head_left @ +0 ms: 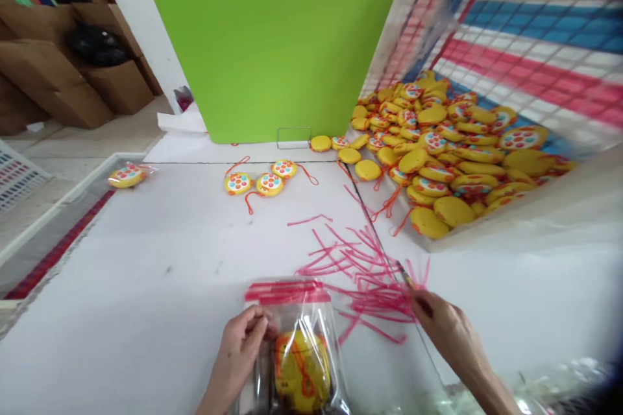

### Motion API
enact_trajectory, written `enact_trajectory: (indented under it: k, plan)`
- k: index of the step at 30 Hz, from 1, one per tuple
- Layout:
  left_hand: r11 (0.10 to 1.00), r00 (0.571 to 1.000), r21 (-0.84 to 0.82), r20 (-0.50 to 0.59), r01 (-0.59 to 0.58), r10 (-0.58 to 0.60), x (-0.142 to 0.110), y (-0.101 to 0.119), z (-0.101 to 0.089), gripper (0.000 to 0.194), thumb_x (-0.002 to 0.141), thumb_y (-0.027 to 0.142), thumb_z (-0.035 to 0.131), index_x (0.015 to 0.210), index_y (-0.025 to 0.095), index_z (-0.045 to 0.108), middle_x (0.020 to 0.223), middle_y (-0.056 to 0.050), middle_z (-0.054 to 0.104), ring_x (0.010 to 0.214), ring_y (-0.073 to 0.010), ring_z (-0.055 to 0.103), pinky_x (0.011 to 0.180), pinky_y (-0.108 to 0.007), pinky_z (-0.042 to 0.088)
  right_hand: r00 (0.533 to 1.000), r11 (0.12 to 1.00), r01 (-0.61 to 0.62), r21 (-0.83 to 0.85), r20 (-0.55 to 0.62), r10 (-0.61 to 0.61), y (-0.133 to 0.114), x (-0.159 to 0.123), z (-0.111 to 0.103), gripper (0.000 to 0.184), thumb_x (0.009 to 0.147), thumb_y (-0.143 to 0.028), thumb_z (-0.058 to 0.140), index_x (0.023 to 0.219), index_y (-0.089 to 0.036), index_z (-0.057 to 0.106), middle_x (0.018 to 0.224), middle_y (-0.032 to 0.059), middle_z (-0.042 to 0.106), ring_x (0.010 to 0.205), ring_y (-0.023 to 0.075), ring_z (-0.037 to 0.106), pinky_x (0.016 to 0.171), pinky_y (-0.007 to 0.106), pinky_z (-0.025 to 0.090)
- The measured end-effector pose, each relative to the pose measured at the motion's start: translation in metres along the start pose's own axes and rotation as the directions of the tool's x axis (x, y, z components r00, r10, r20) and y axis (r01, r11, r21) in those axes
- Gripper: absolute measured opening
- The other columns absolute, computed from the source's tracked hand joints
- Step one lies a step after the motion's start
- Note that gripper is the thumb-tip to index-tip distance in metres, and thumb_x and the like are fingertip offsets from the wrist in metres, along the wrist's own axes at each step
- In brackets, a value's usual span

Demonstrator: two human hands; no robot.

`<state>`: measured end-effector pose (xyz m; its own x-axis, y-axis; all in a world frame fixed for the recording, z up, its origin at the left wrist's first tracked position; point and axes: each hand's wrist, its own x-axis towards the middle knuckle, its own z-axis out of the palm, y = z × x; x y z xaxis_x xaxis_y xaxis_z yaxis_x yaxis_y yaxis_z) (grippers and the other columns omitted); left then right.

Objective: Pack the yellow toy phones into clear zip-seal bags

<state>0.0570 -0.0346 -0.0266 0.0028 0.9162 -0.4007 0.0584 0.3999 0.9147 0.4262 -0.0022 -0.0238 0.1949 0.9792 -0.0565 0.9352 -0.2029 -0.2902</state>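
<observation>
In front of me lies a clear plastic bag with pink strips across its top edge. Inside it is a yellow rounded toy with an orange cord loop. My left hand is closed, thumb and fingers pinching the bag near its upper left side. To the right, my right hand is wrapped round a slim tool with a brass-coloured shaft and a dark tip; its exact kind is unclear. That tip points into a loose heap of thin pink strips on the white tabletop.
A large pile of yellow toys fills the mesh-sided bin at right. Several toys with orange cords lie mid-table, and a bagged one sits far left. A green panel stands behind; cardboard boxes are stacked beyond.
</observation>
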Motion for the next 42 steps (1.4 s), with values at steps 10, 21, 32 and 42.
enact_trajectory:
  k: [10,21,32,42]
  plan:
    - [0.999,1.0,0.029,0.017,-0.016,0.015,-0.004,0.001,-0.002,0.027,0.079,0.042,0.055,0.083,0.016,0.062,0.08,-0.007,0.068,0.075,-0.0204,0.062,0.07,-0.028,0.046,0.911,0.869,0.262,0.42,0.19,-0.367,-0.105,-0.026,-0.009,0.022,0.078,-0.019,0.044,0.083,-0.019,0.065,0.08,0.0035,0.068,0.067,0.0142,0.06,0.064,0.025,0.044]
    - [0.998,1.0,-0.062,-0.015,0.005,-0.006,-0.006,0.001,-0.003,0.032,0.077,0.05,0.056,0.083,0.018,0.058,0.083,-0.007,0.068,0.081,-0.0232,0.064,0.073,-0.031,0.049,0.841,0.59,0.026,0.807,0.302,-0.449,-0.135,-0.011,0.035,0.006,0.072,-0.018,0.054,0.067,-0.015,0.056,0.059,-0.0044,0.05,0.056,0.0088,0.046,0.053,0.02,0.035]
    - [0.997,0.998,-0.069,-0.041,-0.041,0.038,-0.007,-0.002,-0.006,0.022,0.078,0.035,0.053,0.065,0.017,0.05,0.064,0.001,0.05,0.062,-0.0136,0.05,0.059,-0.022,0.041,0.863,0.713,0.074,0.698,0.314,-0.396,-0.13,-0.02,0.031,0.026,0.068,-0.009,0.04,0.065,-0.015,0.065,0.052,-0.0029,0.052,0.048,0.0091,0.043,0.049,0.019,0.034]
    - [0.996,0.952,-0.013,-0.292,-0.093,0.086,-0.016,0.038,-0.086,0.032,0.068,0.042,0.063,0.062,0.022,0.039,0.077,-0.004,0.065,0.087,-0.0248,0.062,0.078,-0.037,0.051,0.876,0.737,0.305,0.603,0.126,-0.466,-0.113,-0.024,0.013,0.019,0.08,-0.019,0.043,0.082,-0.02,0.062,0.077,0.0027,0.066,0.069,0.0151,0.061,0.061,0.024,0.048]
